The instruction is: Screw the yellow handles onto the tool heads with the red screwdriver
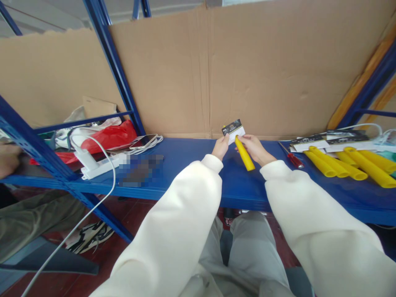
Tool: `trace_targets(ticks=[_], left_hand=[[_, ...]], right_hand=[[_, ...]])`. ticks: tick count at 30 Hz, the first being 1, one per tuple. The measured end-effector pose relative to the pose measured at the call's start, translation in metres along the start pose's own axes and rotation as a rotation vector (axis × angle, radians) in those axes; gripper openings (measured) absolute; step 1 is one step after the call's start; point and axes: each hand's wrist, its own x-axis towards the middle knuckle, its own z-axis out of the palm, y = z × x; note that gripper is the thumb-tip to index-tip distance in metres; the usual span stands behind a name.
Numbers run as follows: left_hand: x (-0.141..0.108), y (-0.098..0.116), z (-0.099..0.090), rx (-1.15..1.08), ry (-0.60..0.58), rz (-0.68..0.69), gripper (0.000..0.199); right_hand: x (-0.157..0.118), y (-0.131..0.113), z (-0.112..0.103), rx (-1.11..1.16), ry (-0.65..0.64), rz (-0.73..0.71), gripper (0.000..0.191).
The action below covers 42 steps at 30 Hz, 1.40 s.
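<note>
Above the blue shelf, my left hand point(220, 147) grips the lower left edge of a black-and-white header card point(233, 128). A yellow tube point(245, 155) hangs from the card, slanting down to the right. The fingers of my right hand point(252, 147) are closed at the tube's upper end, where it meets the card. A small yellow bit shows behind the card's upper left corner; the rest of it is hidden. To the right lie several yellow tubes point(343, 163) with similar black-and-white cards point(309, 142).
A red-handled screwdriver point(295, 159) lies right of my hands. On the left are a white power strip point(102, 166), a phone point(143, 141) with cable, and a red bag point(109, 135). Cardboard point(262, 70) walls the back. Another person's hand point(10, 159) shows at far left.
</note>
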Motion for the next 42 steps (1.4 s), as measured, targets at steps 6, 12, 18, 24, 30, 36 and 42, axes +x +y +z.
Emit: trace_targets(ticks=[6, 12, 18, 24, 30, 36, 42], left_hand=[[-0.002, 0.002, 0.0, -0.01, -0.065, -0.067, 0.041], [0.0, -0.002, 0.0, -0.011, -0.128, -0.088, 0.044], [0.001, -0.003, -0.001, 0.016, -0.135, -0.093, 0.047], [0.001, -0.002, -0.002, 0.028, -0.122, -0.12, 0.045], [-0.005, 0.004, -0.004, 0.024, -0.107, -0.085, 0.041], [-0.012, 0.013, -0.001, -0.039, -0.049, -0.092, 0.032], [-0.012, 0.012, -0.002, -0.094, -0.009, -0.1, 0.03]], right_hand=[[0.001, 0.002, -0.001, 0.072, 0.065, 0.083, 0.034], [0.002, 0.01, 0.001, 0.056, 0.086, 0.057, 0.032], [0.004, 0.014, 0.001, 0.059, 0.161, 0.041, 0.042], [0.005, 0.014, 0.002, 0.079, 0.15, 0.035, 0.041], [0.007, 0.016, 0.0, 0.087, 0.112, 0.017, 0.039], [0.004, 0.012, 0.0, 0.095, 0.103, 0.012, 0.037], [0.0, 0.004, -0.001, 0.026, 0.11, 0.027, 0.02]])
